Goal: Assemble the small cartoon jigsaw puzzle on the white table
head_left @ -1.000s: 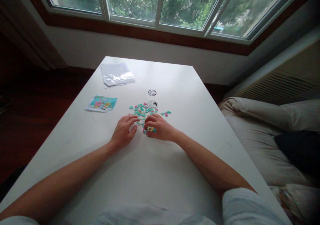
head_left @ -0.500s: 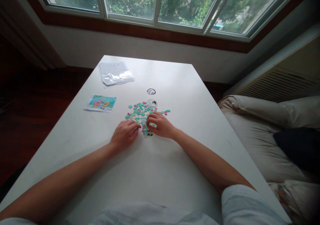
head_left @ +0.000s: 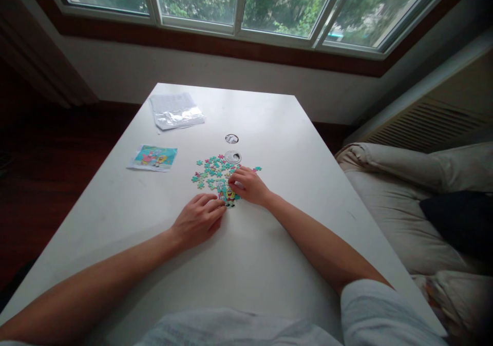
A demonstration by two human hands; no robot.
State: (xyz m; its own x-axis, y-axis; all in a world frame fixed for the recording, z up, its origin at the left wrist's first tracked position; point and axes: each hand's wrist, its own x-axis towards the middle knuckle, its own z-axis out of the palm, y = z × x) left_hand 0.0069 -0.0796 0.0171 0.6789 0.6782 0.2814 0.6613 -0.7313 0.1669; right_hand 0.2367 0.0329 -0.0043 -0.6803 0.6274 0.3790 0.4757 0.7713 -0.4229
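A partly joined jigsaw puzzle (head_left: pixel 230 195) with cartoon figures lies flat between my two hands. My left hand (head_left: pixel 200 214) rests palm down at its lower left, fingers stretched out and fingertips touching or just over its edge. Curled over its upper right side, my right hand (head_left: pixel 250 184) has thumb and fingers drawn together; whatever they pinch is hidden. Loose puzzle pieces (head_left: pixel 211 169), mostly green with some pink, spread just beyond the joined part. Some of them are covered by the right hand.
On the white table (head_left: pixel 269 264), a printed cartoon picture sheet (head_left: pixel 156 158) lies at the left. Behind it sits a clear plastic bag with paper (head_left: pixel 177 111). Two round table inserts (head_left: pixel 232 156) are just past the pieces. A beige sofa (head_left: pixel 389 202) stands to the right.
My left hand has shifted right and slightly nearer to me, toward the puzzle's lower edge. The right hand has moved slightly right and away from me, uncovering more of the yellow figure.
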